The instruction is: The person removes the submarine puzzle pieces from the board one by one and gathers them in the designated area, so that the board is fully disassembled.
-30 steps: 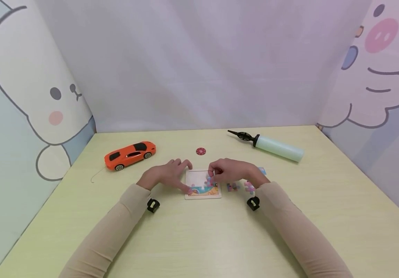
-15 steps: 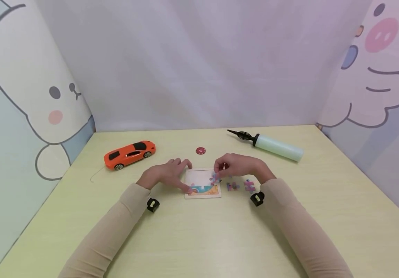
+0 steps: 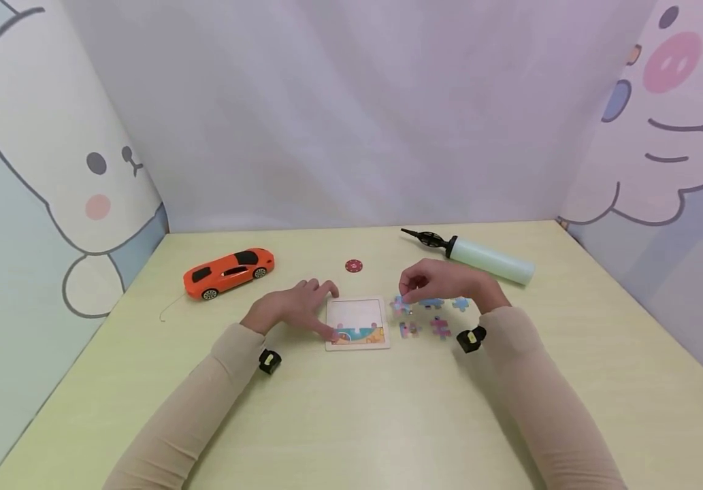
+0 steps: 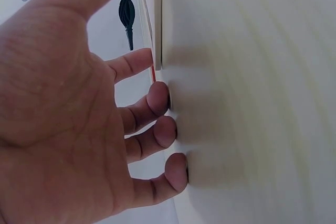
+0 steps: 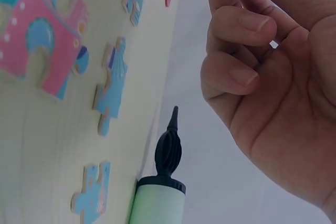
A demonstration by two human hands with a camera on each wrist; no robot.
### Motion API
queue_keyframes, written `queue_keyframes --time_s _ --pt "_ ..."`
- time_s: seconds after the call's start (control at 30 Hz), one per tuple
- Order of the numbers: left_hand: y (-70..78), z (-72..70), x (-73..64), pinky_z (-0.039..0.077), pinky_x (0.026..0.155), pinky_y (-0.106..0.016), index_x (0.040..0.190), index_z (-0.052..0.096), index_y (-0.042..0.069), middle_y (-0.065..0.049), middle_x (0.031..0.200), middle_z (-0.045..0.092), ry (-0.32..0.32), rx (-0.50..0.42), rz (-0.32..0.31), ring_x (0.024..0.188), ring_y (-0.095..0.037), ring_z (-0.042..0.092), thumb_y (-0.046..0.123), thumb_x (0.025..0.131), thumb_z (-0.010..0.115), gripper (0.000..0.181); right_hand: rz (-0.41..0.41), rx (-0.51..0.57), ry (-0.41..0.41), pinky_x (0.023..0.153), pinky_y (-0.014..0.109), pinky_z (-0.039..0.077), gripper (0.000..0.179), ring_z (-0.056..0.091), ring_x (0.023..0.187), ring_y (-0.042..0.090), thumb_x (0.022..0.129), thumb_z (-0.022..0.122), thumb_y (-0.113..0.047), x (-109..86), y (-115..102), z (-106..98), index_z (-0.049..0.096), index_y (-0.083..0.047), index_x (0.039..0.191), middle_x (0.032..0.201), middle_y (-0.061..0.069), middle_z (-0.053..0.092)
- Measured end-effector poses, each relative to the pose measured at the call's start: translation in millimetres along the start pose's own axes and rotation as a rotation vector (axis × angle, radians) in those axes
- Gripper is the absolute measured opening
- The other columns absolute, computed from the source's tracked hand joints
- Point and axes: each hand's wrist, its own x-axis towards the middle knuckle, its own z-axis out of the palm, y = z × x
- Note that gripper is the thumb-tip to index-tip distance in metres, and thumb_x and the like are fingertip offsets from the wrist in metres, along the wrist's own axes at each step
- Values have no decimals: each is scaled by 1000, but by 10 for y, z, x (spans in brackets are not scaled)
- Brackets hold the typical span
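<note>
A shallow puzzle tray (image 3: 354, 348) lies mid-table, its near side filled with blue and orange pieces (image 3: 360, 335). My left hand (image 3: 299, 307) rests at its left side. The thumb touches the near left corner, and in the left wrist view a fingertip (image 4: 143, 59) meets the tray's edge (image 4: 158, 35). To the right of the tray, my right hand (image 3: 439, 280) pinches a light blue and pink puzzle piece (image 3: 399, 306) low by the table. The pinching fingertips are cut off in the right wrist view, where the curled fingers (image 5: 236, 51) show.
Several loose puzzle pieces lie right of the tray, among them a pink one (image 3: 440, 328) and light blue ones (image 3: 461, 304). A red poker chip (image 3: 354, 266) lies behind the tray. An orange toy car (image 3: 229, 273) stands back left, a balloon pump (image 3: 488, 260) back right.
My right hand has lifted the light blue and pink piece out of the tray and moved it right, beside the other loose pieces. My left hand has stayed in place.
</note>
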Motion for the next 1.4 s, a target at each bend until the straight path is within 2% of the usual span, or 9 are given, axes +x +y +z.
queue_keyframes --time_s 0.27,0.53,0.73,0.87,0.97,1.2,1.4 --pt "-16 5 16 42 100 -50 141 38 24 -10 132 46 -1 -6 0 121 -27 42 64 77 76 85 96 54 -7 70 37 44 12 50 73 22 98 67 -20 -223 122 -159 65 -9 93 88 22 58" --pt "3 25 9 42 98 -50 142 38 26 -9 130 46 -3 -6 1 119 -27 42 64 78 76 84 159 72 -51 70 31 41 15 45 69 13 99 65 -21 -407 273 -261 66 -6 95 78 2 53" --pt "-9 4 11 42 99 -51 145 37 27 -11 132 45 -5 8 -7 121 -28 42 65 78 75 86 193 124 -89 71 28 41 15 43 68 12 99 64 -19 -479 398 -325 67 -4 98 77 3 52" --pt "-24 1 5 42 99 -52 145 37 27 -12 133 45 -4 4 -9 122 -29 42 65 78 75 86 222 158 -128 64 26 38 15 38 61 10 99 64 -15 -511 466 -342 67 0 100 73 2 50" --pt "-24 14 2 41 100 -53 145 37 24 -12 135 45 -6 -10 -14 122 -29 42 64 78 75 87 243 137 -155 60 24 34 14 36 59 9 99 63 -13 -532 487 -342 67 0 100 71 -1 49" --pt "-25 44 29 42 100 -51 143 37 17 -12 134 46 10 1 -8 121 -28 43 67 78 73 90 343 96 -191 57 23 34 9 39 59 9 96 65 -9 -576 469 -369 69 0 97 70 -2 52" --pt "-15 22 45 41 99 -53 153 32 25 -14 138 43 1 23 3 122 -29 41 67 80 71 92 392 103 -218 57 22 33 10 40 60 8 95 67 -8 -604 488 -374 70 1 97 72 -3 55"
